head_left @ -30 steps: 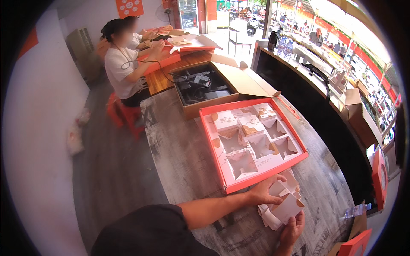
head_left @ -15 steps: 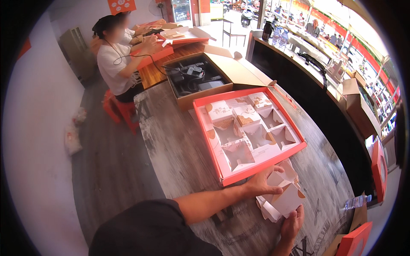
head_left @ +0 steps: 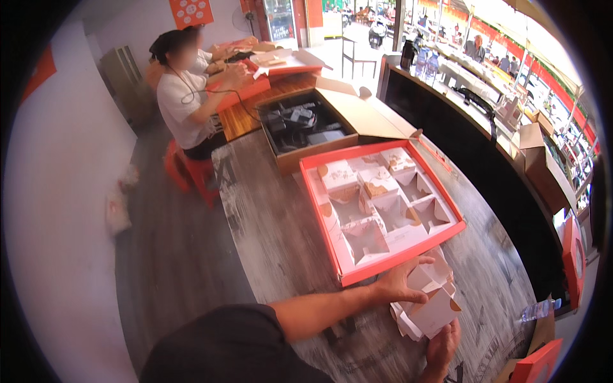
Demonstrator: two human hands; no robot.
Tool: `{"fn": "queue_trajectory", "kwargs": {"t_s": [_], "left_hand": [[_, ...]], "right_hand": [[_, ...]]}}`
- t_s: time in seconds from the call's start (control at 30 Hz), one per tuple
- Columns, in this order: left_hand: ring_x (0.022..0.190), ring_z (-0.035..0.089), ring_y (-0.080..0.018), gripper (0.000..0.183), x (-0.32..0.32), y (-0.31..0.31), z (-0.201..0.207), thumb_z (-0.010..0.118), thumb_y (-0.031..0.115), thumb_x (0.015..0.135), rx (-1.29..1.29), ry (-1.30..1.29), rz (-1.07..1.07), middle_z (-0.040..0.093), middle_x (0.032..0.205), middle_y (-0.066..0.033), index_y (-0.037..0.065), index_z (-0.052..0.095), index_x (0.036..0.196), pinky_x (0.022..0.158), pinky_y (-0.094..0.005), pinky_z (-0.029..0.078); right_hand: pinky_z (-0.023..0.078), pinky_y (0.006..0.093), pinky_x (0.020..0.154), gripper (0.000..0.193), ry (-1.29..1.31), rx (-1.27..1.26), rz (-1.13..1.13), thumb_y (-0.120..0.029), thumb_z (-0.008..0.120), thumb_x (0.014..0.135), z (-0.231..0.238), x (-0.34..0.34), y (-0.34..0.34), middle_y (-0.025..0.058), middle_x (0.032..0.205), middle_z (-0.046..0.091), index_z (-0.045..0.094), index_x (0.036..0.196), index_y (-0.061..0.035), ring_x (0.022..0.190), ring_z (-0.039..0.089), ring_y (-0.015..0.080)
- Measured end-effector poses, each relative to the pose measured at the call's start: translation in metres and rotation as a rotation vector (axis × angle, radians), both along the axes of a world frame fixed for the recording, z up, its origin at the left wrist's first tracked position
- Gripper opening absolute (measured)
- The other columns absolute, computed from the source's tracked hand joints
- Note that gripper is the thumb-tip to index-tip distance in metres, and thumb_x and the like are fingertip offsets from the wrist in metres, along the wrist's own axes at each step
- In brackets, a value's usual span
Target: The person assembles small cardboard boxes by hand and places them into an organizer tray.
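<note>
Right hand curled at the lower right of the frame, I grasp the near edge of a white carton. My left hand spreads thumb and fingers over its far side; whether it grips I cannot tell. Just beyond, right of centre, lies a red tray with white boxes. Farther up stands a brown box; at upper left, a co-worker sits.

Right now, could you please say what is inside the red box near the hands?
The red box holds a white insert with open hollows and small white boxes; anything beneath the insert is covered.
</note>
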State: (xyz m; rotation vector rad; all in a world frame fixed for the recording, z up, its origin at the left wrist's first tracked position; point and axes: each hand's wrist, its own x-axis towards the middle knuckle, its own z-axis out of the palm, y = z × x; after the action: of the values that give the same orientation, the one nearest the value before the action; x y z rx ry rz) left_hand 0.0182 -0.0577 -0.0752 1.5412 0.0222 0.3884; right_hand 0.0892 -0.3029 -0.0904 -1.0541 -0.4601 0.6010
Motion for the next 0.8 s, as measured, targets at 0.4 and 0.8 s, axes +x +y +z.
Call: {"fn": "queue_trajectory", "kwargs": {"t_s": [0.4,0.8], "left_hand": [[0.123,0.050,-0.0218,0.067,0.001,-0.005,-0.005,0.082,0.041,0.078,0.194,0.006,0.152,0.054,0.126,-0.0107,0.009,0.052,0.129,0.105,-0.0357,0.038],[0.119,0.052,-0.0262,0.066,0.006,-0.010,-0.013,0.083,0.046,0.076,0.094,-0.046,0.173,0.055,0.120,-0.0130,0.006,0.054,0.119,0.103,-0.0373,0.040]], "right_hand": [[0.044,0.0354,0.100,0.077,0.000,-0.071,0.053,-0.044,0.073,0.087,-0.002,-0.001,0.001,0.0143,0.126,0.059,0.045,0.134,0.0092,0.117,0.057,0.0237],[0.040,0.0399,0.106,0.088,0.002,-0.059,-0.027,-0.043,0.081,0.078,0.004,-0.007,0.004,0.0174,0.133,0.055,0.042,0.137,0.0102,0.124,0.053,0.0268]]}}
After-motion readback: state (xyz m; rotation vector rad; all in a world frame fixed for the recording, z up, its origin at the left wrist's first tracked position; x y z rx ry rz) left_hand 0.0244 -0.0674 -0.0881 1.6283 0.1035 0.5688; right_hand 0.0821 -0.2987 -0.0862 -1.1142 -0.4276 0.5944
